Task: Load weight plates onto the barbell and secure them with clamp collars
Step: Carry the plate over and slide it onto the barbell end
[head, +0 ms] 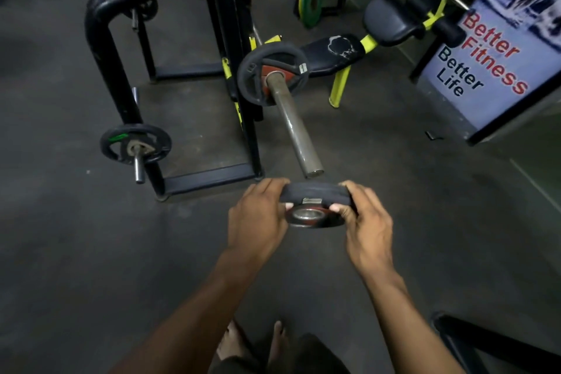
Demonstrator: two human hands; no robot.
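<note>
Black rubber rimmed the small weight plate [315, 206], which both hands held up just short of the barbell sleeve's [293, 123] free end. The left hand [258, 218] gripped its rim at nine o'clock and the right hand [365, 222] at three o'clock, fingers curled over the far edge and thumbs pressed near the steel-ringed centre hole. The plate lay tilted, its hole facing up toward the camera rather than toward the bar. From the hands, the sleeve tip lay at twelve o'clock, very near the plate's upper edge, though whether they touched could not be told. The sleeve's long axis ran from that tip away toward eleven o'clock, ending at a larger black plate [272, 73] already seated against the collar stop. Both hands stood about equally near the tip. By my judgement the plate needed tipping upright so its hole faced along that axis before sliding on. No clamp collar was visible.
</note>
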